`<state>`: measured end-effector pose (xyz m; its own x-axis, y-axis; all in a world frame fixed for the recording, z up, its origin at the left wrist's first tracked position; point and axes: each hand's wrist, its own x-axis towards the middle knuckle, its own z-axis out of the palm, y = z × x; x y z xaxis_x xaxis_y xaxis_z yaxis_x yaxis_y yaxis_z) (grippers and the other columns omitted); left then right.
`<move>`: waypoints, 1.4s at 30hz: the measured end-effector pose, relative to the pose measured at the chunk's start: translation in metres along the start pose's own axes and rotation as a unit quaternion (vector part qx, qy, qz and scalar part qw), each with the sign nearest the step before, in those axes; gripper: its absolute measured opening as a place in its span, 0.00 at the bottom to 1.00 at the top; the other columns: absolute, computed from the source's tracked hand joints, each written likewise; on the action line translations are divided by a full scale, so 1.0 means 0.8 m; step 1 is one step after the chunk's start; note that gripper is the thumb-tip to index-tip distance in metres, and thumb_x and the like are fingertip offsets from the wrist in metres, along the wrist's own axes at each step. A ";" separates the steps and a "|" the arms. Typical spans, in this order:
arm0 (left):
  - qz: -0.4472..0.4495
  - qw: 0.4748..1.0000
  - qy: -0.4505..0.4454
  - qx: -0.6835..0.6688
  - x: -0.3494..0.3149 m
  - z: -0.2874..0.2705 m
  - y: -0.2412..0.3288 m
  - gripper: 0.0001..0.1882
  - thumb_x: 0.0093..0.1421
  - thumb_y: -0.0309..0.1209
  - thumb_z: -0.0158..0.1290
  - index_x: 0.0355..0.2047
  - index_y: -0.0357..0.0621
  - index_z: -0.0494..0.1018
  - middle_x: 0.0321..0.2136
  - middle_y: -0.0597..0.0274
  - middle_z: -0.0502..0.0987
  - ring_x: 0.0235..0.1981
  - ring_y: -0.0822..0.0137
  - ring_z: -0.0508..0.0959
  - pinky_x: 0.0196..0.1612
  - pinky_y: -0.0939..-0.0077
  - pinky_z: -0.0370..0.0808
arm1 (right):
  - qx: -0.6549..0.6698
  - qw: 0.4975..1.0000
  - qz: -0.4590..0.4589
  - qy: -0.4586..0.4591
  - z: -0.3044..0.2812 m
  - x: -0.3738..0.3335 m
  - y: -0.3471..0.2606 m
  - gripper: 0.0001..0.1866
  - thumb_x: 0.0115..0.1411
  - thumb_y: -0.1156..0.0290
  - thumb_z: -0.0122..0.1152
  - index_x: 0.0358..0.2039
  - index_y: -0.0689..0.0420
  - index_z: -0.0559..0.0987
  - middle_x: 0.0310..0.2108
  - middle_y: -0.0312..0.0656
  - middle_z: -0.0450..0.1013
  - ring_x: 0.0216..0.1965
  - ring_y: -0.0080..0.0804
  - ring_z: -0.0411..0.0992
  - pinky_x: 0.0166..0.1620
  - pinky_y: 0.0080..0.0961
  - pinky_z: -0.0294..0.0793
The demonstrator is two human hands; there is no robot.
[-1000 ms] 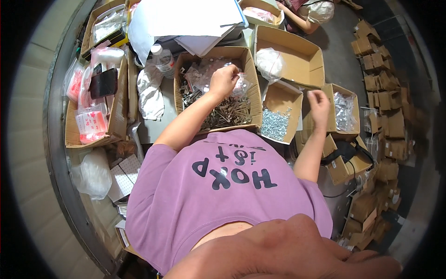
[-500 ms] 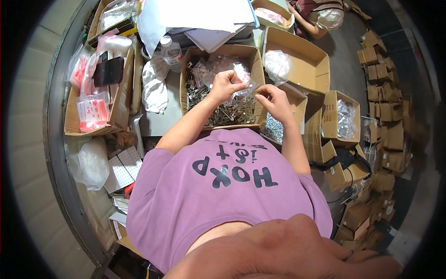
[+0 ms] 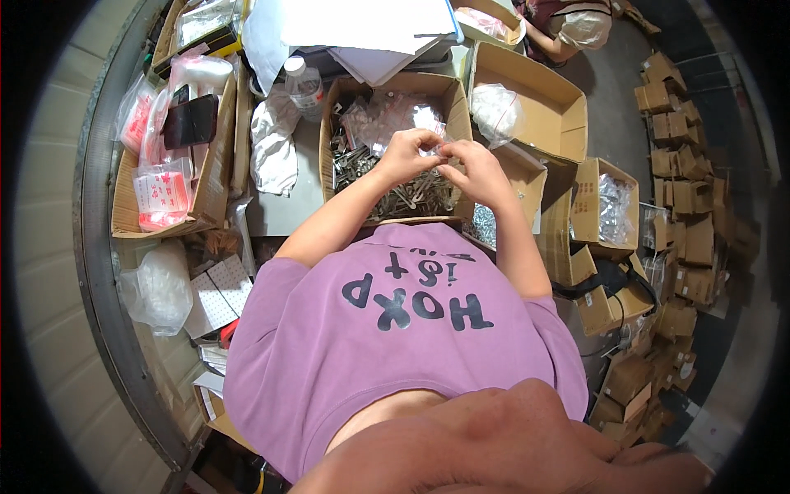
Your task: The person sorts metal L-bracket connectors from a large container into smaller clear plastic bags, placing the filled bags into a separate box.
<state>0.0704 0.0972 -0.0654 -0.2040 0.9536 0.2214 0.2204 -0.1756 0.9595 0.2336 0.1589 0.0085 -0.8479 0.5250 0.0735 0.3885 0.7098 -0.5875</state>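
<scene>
Head view: a left hand (image 3: 405, 158) and right hand (image 3: 479, 171) meet over the right part of a cardboard parts box (image 3: 457, 100), fingertips bent close together; whether either grip has closed on anything, one cannot tell. Clear plastic bags (image 3: 380, 118) lie inside the parts box toward its far side, loose metal pieces (image 3: 355, 170) nearer. Silvery screws (image 3: 484, 224) sit right of the parts box; left of it, a plastic bottle (image 3: 304, 92) and white cloth (image 3: 274, 152) rest on the table (image 3: 309, 169).
</scene>
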 end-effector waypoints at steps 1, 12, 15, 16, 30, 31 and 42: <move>0.030 0.999 -0.028 0.033 0.000 -0.002 0.005 0.15 0.42 0.25 0.59 0.33 0.38 0.75 0.29 0.56 0.76 0.32 0.67 0.76 0.36 0.75 0.73 | 0.004 0.998 0.021 -0.052 -0.001 -0.001 -0.002 0.14 0.49 0.66 0.60 0.36 0.57 0.76 0.41 0.45 0.71 0.44 0.41 0.67 0.48 0.34 0.66; -0.013 0.990 0.050 0.131 0.004 -0.008 -0.016 0.17 0.43 0.29 0.59 0.35 0.39 0.72 0.27 0.50 0.77 0.30 0.53 0.78 0.34 0.67 0.73 | 0.048 0.995 0.083 -0.038 0.020 0.008 0.005 0.10 0.47 0.73 0.58 0.33 0.57 0.77 0.38 0.48 0.71 0.37 0.46 0.72 0.42 0.34 0.71; -0.030 0.989 0.061 0.132 0.009 -0.014 -0.016 0.18 0.42 0.30 0.60 0.35 0.39 0.72 0.27 0.50 0.77 0.30 0.55 0.78 0.35 0.68 0.74 | -0.153 0.971 0.042 -0.178 0.043 -0.002 0.009 0.12 0.47 0.74 0.56 0.35 0.52 0.76 0.38 0.46 0.71 0.38 0.45 0.72 0.40 0.36 0.73; -0.037 0.990 0.062 0.122 0.010 -0.015 -0.015 0.19 0.42 0.30 0.61 0.36 0.39 0.72 0.27 0.51 0.77 0.30 0.57 0.78 0.35 0.69 0.74 | -0.230 0.950 0.049 -0.206 0.052 -0.001 0.004 0.12 0.50 0.75 0.52 0.36 0.53 0.76 0.39 0.46 0.70 0.39 0.44 0.72 0.40 0.37 0.74; -0.079 0.996 -0.034 -0.038 0.010 -0.018 -0.023 0.16 0.47 0.25 0.60 0.36 0.37 0.70 0.31 0.58 0.77 0.35 0.71 0.76 0.39 0.77 0.73 | -0.078 0.996 -0.027 -0.040 0.030 0.003 0.022 0.07 0.48 0.72 0.58 0.30 0.57 0.77 0.38 0.44 0.72 0.37 0.44 0.71 0.41 0.37 0.72; -0.123 0.979 -0.084 -0.142 0.009 -0.019 -0.024 0.16 0.48 0.24 0.60 0.37 0.36 0.69 0.32 0.58 0.77 0.36 0.70 0.76 0.40 0.77 0.73 | -0.068 0.997 -0.031 -0.010 0.026 0.003 0.023 0.07 0.49 0.72 0.59 0.30 0.58 0.77 0.32 0.44 0.73 0.35 0.42 0.71 0.38 0.32 0.71; -0.192 0.943 -0.202 -0.182 0.010 -0.031 -0.010 0.17 0.48 0.21 0.59 0.38 0.40 0.68 0.30 0.61 0.76 0.32 0.75 0.74 0.37 0.81 0.72 | 0.142 0.983 0.120 0.001 0.002 -0.017 0.036 0.08 0.48 0.72 0.57 0.29 0.62 0.77 0.25 0.43 0.72 0.26 0.30 0.70 0.32 0.23 0.69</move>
<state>0.0431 0.1005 -0.0672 0.1937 0.9664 -0.1689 -0.1532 0.1999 0.9678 0.2558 0.1709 -0.0108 -0.7435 0.6622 -0.0934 0.4608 0.4060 -0.7892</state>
